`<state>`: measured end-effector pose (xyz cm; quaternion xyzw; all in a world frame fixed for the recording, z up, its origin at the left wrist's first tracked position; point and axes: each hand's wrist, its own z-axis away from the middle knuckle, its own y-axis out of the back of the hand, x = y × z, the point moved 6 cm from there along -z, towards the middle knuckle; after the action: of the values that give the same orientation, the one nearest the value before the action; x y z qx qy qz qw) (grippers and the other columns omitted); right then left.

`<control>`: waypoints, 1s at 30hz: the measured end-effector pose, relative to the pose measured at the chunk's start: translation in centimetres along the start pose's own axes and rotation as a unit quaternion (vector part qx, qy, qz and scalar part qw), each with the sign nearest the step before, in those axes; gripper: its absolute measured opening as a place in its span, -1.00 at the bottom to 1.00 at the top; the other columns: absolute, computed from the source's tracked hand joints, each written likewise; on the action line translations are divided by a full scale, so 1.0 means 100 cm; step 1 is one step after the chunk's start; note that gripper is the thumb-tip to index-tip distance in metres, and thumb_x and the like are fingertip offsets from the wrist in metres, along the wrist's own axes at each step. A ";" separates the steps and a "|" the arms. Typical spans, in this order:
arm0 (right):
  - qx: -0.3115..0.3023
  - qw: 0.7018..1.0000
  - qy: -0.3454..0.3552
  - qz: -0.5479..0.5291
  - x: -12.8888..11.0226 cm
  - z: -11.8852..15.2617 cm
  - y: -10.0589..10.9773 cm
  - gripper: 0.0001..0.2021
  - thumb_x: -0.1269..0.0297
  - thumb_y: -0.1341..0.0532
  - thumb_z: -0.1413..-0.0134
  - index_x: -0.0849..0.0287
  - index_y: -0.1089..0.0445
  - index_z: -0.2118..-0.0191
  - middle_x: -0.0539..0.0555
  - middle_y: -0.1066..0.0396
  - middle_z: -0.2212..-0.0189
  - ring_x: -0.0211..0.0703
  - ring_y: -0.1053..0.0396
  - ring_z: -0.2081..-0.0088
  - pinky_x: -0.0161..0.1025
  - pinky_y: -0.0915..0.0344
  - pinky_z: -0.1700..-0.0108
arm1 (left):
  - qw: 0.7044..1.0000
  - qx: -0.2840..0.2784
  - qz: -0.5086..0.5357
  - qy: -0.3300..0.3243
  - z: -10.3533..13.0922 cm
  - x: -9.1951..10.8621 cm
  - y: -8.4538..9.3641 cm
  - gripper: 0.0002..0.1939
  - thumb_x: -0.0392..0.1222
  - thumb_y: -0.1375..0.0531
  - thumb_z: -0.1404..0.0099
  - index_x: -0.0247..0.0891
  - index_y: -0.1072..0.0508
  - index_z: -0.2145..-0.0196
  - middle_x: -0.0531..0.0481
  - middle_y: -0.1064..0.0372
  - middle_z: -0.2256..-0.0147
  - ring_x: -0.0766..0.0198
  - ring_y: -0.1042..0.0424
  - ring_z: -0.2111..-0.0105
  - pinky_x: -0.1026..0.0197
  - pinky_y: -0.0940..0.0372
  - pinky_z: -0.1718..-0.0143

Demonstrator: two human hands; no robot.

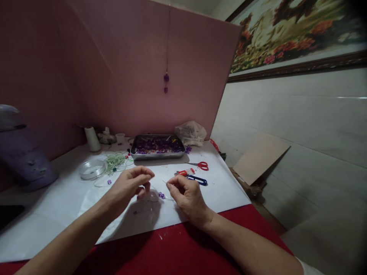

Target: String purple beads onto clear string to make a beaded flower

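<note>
My left hand (132, 185) is raised over the white sheet, thumb and forefinger pinched on a thin clear thread. My right hand (187, 194) faces it, its fingertips closed on the same kind of thread, with a short end poking out to the left. Between the hands, a small cluster of purple beads (161, 195) sits on the thread (169, 198). The thread is so fine that its exact path is hard to follow. Another purple bead (109, 182) lies left of my left hand, near a loose strand.
Behind my hands stands a metal tray (157, 156) of purple beads. Red scissors (202, 165), a red lighter (185, 172) and blue thread snips (197, 179) lie right. Leftward are a clear spool (92, 169), green cord (116, 162), a thread cone (92, 139) and a purple bottle (25, 152).
</note>
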<state>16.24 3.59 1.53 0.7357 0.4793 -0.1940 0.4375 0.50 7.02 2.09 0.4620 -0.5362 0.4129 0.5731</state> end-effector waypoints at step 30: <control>0.018 0.998 0.051 0.016 -0.010 0.004 0.003 -0.90 0.43 -0.11 -0.06 0.23 -0.32 0.43 -0.07 -0.22 0.63 -0.36 -0.12 0.60 -0.37 -0.06 0.52 | 0.963 0.054 0.247 0.093 0.004 -0.019 -0.012 -0.91 -0.40 -0.09 -0.18 -0.37 -0.39 0.43 -0.06 -0.37 0.44 0.41 -0.35 0.51 0.43 -0.28 0.52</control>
<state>16.04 2.69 2.16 0.7598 0.4858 -0.1574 0.4025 1.41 6.37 0.08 0.3048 -0.5550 0.6112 0.4749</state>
